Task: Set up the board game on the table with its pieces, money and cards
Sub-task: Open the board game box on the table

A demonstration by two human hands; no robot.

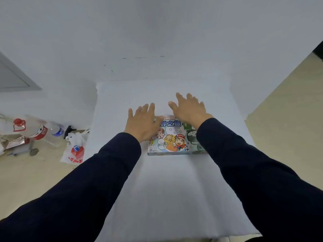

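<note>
Head view: closed cartoon-printed game box (172, 140) flat; left hand (144, 122), right hand (189, 110) spread, gripping nothing.

Bare, plain indoor room, type not certain: white wall (157, 32), beige floor (288, 110), a table (166, 198) under white covering set against the wall, and clutter on the floor at left, namely plastic bottles (37, 131), a printed plastic bag (75, 151), and a grey framed panel (15, 77).
</note>
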